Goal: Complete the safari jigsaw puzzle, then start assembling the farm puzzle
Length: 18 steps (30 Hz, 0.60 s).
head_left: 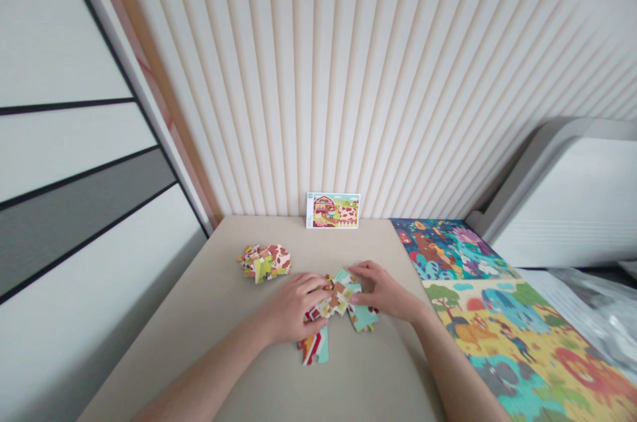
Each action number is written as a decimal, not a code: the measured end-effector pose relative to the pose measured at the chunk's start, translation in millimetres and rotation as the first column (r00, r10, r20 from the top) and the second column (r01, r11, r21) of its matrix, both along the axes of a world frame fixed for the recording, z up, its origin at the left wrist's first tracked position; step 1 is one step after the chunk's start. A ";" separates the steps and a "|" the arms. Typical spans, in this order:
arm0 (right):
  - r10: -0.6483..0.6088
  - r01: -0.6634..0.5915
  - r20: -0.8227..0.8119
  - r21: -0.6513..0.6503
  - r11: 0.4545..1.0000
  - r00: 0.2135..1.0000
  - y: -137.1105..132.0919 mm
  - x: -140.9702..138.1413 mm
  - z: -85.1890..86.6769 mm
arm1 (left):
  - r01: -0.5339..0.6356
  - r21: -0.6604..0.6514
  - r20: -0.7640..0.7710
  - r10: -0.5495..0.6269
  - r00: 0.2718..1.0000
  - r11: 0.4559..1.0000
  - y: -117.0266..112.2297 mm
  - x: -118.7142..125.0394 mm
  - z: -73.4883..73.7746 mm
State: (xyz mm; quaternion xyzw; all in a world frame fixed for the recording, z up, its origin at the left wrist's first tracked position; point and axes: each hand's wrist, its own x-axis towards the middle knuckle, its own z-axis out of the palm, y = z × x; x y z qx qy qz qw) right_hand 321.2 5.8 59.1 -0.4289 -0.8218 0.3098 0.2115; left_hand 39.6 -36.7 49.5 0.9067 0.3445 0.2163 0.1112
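My left hand [293, 306] lies with curled fingers on a small cluster of joined jigsaw pieces [340, 296] in the middle of the beige table [213, 316]. My right hand [383, 290] presses on the same cluster from the right, its fingers bent over the pieces. A red and teal piece [313, 346] lies just below my left hand, and a teal piece [365, 318] sits under my right hand. A pile of loose pieces [265, 261] lies to the upper left of my hands. A small picture card [333, 210] showing a farm scene leans against the wall at the back.
Two finished colourful puzzles [450, 249] [522, 336] lie along the table's right side. A ribbed white wall rises behind the table. A white appliance [572, 203] stands at the right, with clear plastic wrap [592, 292] in front of it.
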 end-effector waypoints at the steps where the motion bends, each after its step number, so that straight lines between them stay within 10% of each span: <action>1: 0.021 -0.021 0.038 -0.001 1.000 0.999 -0.2 1.6 -1.1 | -0.021 0.000 0.006 0.021 1.000 1.000 -0.3 0.1 -0.7; 9: 0.062 -0.058 0.155 -0.031 0.998 0.986 1.4 6.2 -12.5 | -0.232 -0.002 0.025 0.232 0.972 0.973 0.7 -1.0 -5.7; 18: -0.008 -0.004 0.163 0.072 0.997 0.987 -1.4 -8.8 -15.3 | -0.020 -0.009 -0.071 0.019 0.997 1.000 2.0 0.1 7.7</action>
